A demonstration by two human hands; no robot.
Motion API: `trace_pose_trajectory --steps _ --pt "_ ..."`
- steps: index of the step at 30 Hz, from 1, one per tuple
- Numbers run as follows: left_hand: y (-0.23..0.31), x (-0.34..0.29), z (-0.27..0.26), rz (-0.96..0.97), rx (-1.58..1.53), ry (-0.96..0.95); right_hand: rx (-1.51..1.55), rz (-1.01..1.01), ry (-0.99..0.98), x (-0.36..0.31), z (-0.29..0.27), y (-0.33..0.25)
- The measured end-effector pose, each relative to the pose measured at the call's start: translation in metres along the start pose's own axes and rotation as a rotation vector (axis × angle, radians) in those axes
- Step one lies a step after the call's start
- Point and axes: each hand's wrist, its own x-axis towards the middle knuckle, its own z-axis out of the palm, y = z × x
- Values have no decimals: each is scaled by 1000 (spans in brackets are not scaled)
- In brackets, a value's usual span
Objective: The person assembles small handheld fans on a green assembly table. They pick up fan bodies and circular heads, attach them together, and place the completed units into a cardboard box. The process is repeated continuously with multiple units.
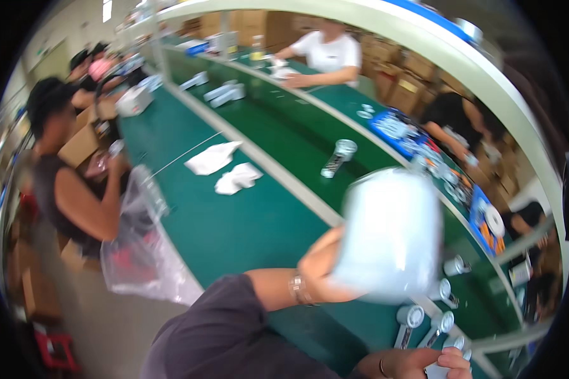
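My left hand (322, 265) is closed around the side of a large, rounded, pale blue-white object (389, 234), smeared by motion, so its kind is unclear. It is held up over the green work surface, close to the camera. At the lower right edge, my right hand (446, 363) is closed with its fingers bent round a small whitish piece (437, 371), mostly hidden and cut off by the frame. Beside that hand lie several white round-headed devices with handles (409, 317). Another such device (340, 158) rests farther off on the green belt.
White cloths or bags (213, 158) lie on the green table (189, 221). A clear plastic bag (142, 252) hangs at its left edge near a seated person (76, 170). Across the belt are blue trays of parts (395, 129) and other workers. A white overhead frame (537, 107) curves at right.
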Motion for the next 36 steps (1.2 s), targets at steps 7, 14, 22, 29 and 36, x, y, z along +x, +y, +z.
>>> trace_pose_trajectory --steps 7,14,22,29,36 --pt "15 30 10 -132 -327 280 2 231 -87 3 16 -3" --pt "-3 16 -53 -533 -357 -347 175 1251 -986 8 -67 -12" --pt "-12 -93 -97 -984 -96 -684 -128 1937 -1385 -49 -102 -24" --pt "18 13 -42 254 -449 588 554 347 -167 37 -42 -12" --pt "4 12 -12 277 -423 516 323 97 117 7 -26 0"
